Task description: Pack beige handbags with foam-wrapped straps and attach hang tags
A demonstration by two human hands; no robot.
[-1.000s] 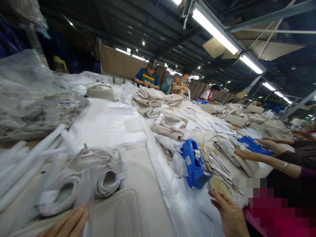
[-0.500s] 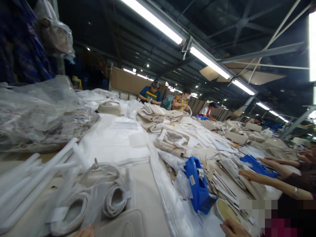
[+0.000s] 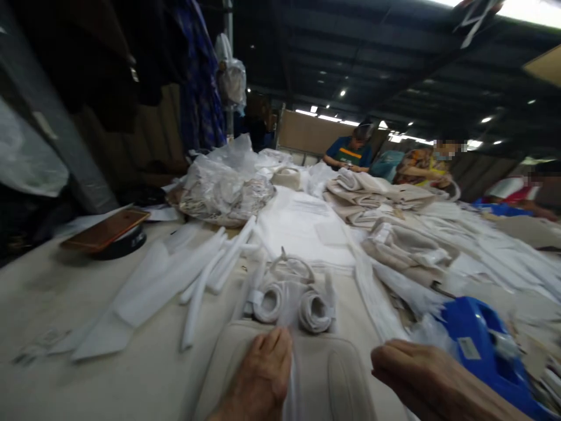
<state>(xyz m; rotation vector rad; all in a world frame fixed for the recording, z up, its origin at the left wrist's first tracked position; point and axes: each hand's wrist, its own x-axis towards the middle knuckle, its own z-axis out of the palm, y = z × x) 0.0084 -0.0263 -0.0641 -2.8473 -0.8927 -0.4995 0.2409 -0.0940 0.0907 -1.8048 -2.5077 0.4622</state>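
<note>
A beige bag (image 3: 333, 374) lies at the bottom centre, with two rolled straps (image 3: 315, 313) and a curved handle (image 3: 291, 269) at its far end. White wrapping shows around the rolls. My left hand (image 3: 263, 371) rests on the bag's middle, fingers together and bent down at its upper edge. To the right of the bag, my right hand (image 3: 407, 362) is closed, and whatever its fingers hold is hidden. It is near a blue tape dispenser (image 3: 482, 345).
White foam tubes (image 3: 223, 263) and foam sheets (image 3: 140, 292) lie to the left, with a phone (image 3: 105, 231) on a dark round object behind. Clear plastic bags (image 3: 223, 187), stacked white sheets (image 3: 302, 228) and folded beige pieces (image 3: 359, 202) cover the far table. Several people work beyond.
The view has swung left and down. My left hand now shows on the bag. My right hand has come away from the tape roll at the dispenser toward the bag's right side.
</note>
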